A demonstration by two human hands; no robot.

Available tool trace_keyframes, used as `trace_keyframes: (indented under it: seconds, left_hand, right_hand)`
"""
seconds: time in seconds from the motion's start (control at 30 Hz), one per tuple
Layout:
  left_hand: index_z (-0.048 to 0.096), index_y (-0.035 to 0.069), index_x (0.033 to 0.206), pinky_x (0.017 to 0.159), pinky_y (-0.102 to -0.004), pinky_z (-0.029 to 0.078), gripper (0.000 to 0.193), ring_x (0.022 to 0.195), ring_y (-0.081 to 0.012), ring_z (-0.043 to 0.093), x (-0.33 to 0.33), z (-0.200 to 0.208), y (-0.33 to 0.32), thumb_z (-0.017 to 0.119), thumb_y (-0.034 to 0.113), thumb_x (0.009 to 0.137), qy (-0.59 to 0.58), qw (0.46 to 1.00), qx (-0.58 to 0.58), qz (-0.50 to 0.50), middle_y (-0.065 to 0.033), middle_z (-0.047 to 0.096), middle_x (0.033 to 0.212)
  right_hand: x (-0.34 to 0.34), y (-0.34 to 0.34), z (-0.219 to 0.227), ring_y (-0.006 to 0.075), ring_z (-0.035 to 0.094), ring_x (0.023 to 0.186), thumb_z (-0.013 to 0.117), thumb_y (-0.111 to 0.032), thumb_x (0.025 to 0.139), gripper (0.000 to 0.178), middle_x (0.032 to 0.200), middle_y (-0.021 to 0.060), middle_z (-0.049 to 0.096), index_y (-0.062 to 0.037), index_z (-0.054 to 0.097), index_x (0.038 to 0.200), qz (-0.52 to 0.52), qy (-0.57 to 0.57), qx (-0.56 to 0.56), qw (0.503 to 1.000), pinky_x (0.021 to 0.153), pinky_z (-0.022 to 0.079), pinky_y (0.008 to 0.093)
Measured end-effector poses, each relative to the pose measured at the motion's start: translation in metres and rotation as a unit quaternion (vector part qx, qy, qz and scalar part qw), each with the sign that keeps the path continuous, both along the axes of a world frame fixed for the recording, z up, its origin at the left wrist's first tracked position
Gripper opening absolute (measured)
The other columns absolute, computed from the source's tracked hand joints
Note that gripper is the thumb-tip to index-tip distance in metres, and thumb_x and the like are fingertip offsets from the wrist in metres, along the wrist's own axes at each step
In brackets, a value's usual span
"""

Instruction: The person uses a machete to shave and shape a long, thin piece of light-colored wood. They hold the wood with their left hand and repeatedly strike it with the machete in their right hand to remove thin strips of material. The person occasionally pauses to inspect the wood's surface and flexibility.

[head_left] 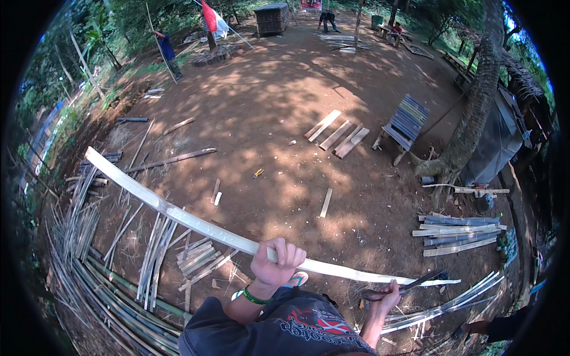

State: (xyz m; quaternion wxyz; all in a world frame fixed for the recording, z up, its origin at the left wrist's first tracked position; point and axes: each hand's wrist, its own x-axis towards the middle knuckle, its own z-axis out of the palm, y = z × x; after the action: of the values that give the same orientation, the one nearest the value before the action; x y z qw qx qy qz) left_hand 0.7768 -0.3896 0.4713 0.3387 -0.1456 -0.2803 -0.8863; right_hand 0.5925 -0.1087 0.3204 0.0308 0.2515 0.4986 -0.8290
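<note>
A long, pale split bamboo strip (205,226) runs slantwise in front of me, from the far left down to the right. My left hand (278,261), with a green bracelet at the wrist, is closed round it right of its middle. In my right hand (387,296) is a machete (423,280), its brown handle pointing left. The dark blade lies against or just over the strip's thin right end; I cannot tell whether they touch. Below that end, a bundle of thin bamboo strips (454,304) rests on the ground.
Green bamboo poles (127,296) and split slats (202,261) lie at left. Cut bamboo pieces (460,231) are stacked at right, near a tree (475,113) and a slatted chair (407,121). Yellow-handled pliers (258,173) lie ahead. Another person's hand (475,328) shows at lower right; other people stand farther off.
</note>
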Motion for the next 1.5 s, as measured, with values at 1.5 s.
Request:
trace_keyframes:
  seconds: [1.5]
  left_hand:
    - [0.049,0.006,0.083,0.083,-0.0398,0.042,0.043,0.082,-0.0230,0.050,-0.087,-0.044,0.068,0.033,0.041,0.103,-0.126,0.981,-0.080,0.127,-0.0094,0.050,0.077]
  right_hand:
    - [-0.106,0.077,0.002,0.0082,0.046,0.052,0.068,-0.010,0.086,0.017,0.070,-0.0015,0.050,-0.0090,0.051,0.090,-0.033,0.084,0.068,0.994,0.047,0.039,0.0234]
